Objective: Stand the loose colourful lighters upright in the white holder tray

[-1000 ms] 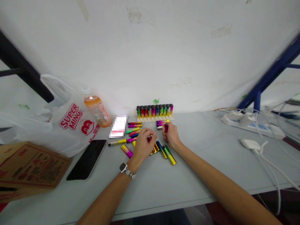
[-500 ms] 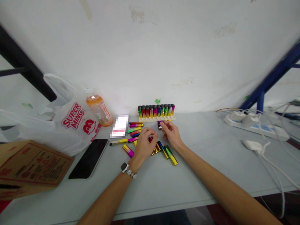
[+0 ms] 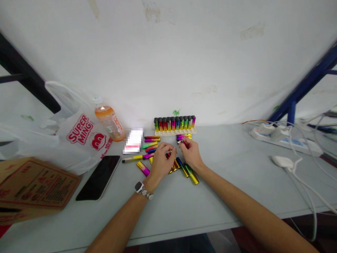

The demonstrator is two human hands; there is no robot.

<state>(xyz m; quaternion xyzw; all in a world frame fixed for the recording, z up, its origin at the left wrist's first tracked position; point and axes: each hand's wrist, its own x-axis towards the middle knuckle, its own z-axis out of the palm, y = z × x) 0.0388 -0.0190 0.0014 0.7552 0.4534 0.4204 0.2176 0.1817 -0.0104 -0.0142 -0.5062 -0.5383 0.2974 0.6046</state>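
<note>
Over the pile of loose lighters lies my left hand (image 3: 162,160), its fingers curled together; what they pinch, if anything, is hidden. My right hand (image 3: 192,153) is closed at the fingertips on a lighter whose silver and dark end shows, while its body is mostly covered. Just behind those fingertips, shiny purple and yellow lighters (image 3: 187,136) lie sideways. A blue-and-gold lighter (image 3: 182,166) and a green-and-yellow lighter (image 3: 193,175) lie between my wrists. Further back, a row of upright metallic lighters (image 3: 173,123) with black tops stands in a pale tray (image 3: 176,133).
Left of the lighters are a blurred white card (image 3: 133,141), a black phone (image 3: 99,178), an orange drink bottle (image 3: 110,121), a white plastic bag (image 3: 79,137) and a cardboard box (image 3: 39,186). On the right lie a power strip (image 3: 302,144) and a white charger (image 3: 283,161) with cables.
My right hand has drawn slightly down and its fingers have curled in more, uncovering more of the lighters lying before the tray. My left hand stays nearly in place.
</note>
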